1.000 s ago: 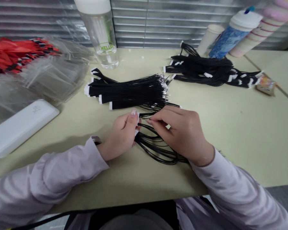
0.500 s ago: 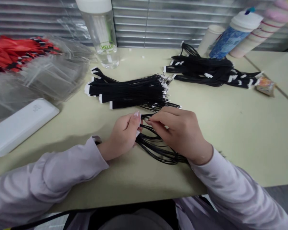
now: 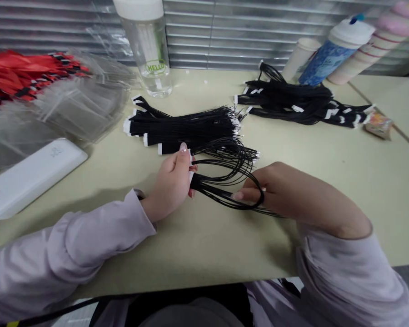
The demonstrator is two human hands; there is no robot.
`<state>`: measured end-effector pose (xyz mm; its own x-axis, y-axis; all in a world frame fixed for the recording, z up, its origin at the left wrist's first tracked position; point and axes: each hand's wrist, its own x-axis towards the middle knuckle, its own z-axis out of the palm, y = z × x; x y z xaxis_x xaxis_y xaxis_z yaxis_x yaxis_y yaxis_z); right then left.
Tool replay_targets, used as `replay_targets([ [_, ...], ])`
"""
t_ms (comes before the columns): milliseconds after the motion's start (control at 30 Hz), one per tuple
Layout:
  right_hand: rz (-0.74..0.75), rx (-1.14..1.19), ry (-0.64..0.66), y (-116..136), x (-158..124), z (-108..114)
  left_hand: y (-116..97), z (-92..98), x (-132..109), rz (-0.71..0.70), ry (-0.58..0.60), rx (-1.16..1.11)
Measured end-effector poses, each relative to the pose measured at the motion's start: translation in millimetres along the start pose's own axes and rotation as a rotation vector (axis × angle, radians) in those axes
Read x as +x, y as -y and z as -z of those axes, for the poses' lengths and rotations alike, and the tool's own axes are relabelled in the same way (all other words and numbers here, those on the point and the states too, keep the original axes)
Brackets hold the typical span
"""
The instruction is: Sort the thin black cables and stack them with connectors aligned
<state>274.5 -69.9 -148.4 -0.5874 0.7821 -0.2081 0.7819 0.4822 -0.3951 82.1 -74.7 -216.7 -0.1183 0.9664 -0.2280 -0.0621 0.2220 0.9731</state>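
Between my hands is a looped black cable harness (image 3: pixel 218 186) with white connectors at its left end. My left hand (image 3: pixel 175 177) is closed around those connectors, thumb on top. At the other end, my right hand (image 3: pixel 271 188) has its fingers curled about the black wires, with the loop passing over the thumb. Just beyond the hands lies a bundle of similar black cables (image 3: pixel 184 129), white connectors to the left and bare-looking tips to the right.
Another heap of black cables (image 3: pixel 289 102) lies at the back right by a blue bottle (image 3: pixel 330 56) and a small packet (image 3: pixel 378 125). A clear bottle (image 3: pixel 155 68) stands at the back. Left are plastic bags (image 3: pixel 78 106), red cables (image 3: pixel 20 75) and a white power bank (image 3: pixel 34 177).
My right hand has moved right and down, away from the connectors, to the loop's far end. The wires now spread in an open loop. My left hand shifted slightly left, still gripping.
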Motion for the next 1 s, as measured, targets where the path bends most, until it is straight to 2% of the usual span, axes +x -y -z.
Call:
replay_targets([
  [100, 0.137, 0.159, -0.053, 9.3, 7.2, -11.3, -0.4, -1.0, -0.8, -0.024, -0.002, 0.016],
  [233, 0.211, 0.195, -0.166, 18.8, 19.6, -29.0, -0.9, -1.5, -2.4, -0.017, -0.010, 0.056],
  [333, 0.204, 0.186, -0.216, 21.0, 23.2, -32.7, -0.7, -1.7, -2.9, -0.028, -0.025, 0.071],
  [600, 0.194, 0.159, -0.169, 23.8, 21.4, -27.8, -1.8, -0.8, -3.1, 0.003, -0.026, 0.097],
  [733, 0.200, 0.026, -0.163, 23.7, 21.2, -29.5, -3.4, -1.4, -3.4, 0.001, -0.011, 0.120],
  [833, 0.158, -0.097, -0.214, 20.5, 14.8, -23.0, -4.0, -1.6, -4.0, -0.004, -0.004, 0.126],
  [900, 0.053, -0.185, -0.322, 15.5, 7.9, -13.8, -4.2, -1.3, -4.2, 0.002, -0.002, 0.116],
  [1000, -0.121, -0.226, -0.706, 4.9, -1.5, 1.5, -4.4, -0.5, -4.2, 0.005, -0.001, 0.108],
])
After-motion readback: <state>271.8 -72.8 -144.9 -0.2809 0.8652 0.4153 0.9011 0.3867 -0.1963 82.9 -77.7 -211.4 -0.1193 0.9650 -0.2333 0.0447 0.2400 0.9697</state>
